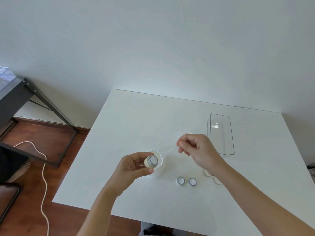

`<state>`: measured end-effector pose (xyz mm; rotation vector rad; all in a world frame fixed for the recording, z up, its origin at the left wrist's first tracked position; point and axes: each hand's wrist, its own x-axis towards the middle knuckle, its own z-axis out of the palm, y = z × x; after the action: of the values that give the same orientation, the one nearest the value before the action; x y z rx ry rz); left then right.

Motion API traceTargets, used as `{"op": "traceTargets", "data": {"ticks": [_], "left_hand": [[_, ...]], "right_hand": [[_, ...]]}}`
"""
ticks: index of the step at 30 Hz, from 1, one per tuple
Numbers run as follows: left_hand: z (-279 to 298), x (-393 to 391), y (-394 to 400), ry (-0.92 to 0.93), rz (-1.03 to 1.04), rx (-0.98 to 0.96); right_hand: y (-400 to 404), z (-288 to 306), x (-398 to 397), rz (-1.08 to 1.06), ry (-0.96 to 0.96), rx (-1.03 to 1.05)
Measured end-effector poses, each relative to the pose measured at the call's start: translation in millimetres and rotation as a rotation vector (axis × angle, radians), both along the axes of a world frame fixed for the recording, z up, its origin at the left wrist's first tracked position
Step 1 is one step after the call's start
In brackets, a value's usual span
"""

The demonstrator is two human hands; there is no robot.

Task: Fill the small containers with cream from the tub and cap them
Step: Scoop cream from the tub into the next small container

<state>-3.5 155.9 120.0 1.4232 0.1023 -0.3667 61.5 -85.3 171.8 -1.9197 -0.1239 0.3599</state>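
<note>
The left hand [134, 165] holds a small container [151, 161] between thumb and curled fingers, its open mouth tilted toward the camera, just above and in front of the tub [158, 163]; the tub, white and open, stands on the white table [136, 126] near its middle, partly hidden behind the held container. The right hand [196, 149] is to the right of the tub, fingers curled, pinching the far end of a thin clear spatula [167, 150] between thumb and forefinger; the spatula slants down and left so that its other end reaches the tub's rim; whether it carries cream I cannot tell.

Near the front edge, to the right of the tub, two more small containers [186, 181] stand side by side, almost touching, mouths up with silver-grey rims. Just right of them, partly under the right forearm, lie two clear round caps [213, 176], faint against the table. A clear rectangular box [220, 133] sits farther back on the right, beyond the right hand.

Off the table to the left, a dark metal frame [51, 108] stands on the wooden floor [30, 193], and a pale cord [44, 184] snakes across the boards.
</note>
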Motion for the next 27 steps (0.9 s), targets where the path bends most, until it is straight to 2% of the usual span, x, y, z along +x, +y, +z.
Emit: {"op": "traceTargets", "data": {"ticks": [10,27], "left_hand": [[0,1,-4,-0.013,0.038,-0.006],[-9,3,-21,-0.220,0.337,0.181]], "right_hand": [[12,-2,-4,0.007,-0.027,-0.077],[22,-9,-21,-0.133,0.000,-0.062]]}}
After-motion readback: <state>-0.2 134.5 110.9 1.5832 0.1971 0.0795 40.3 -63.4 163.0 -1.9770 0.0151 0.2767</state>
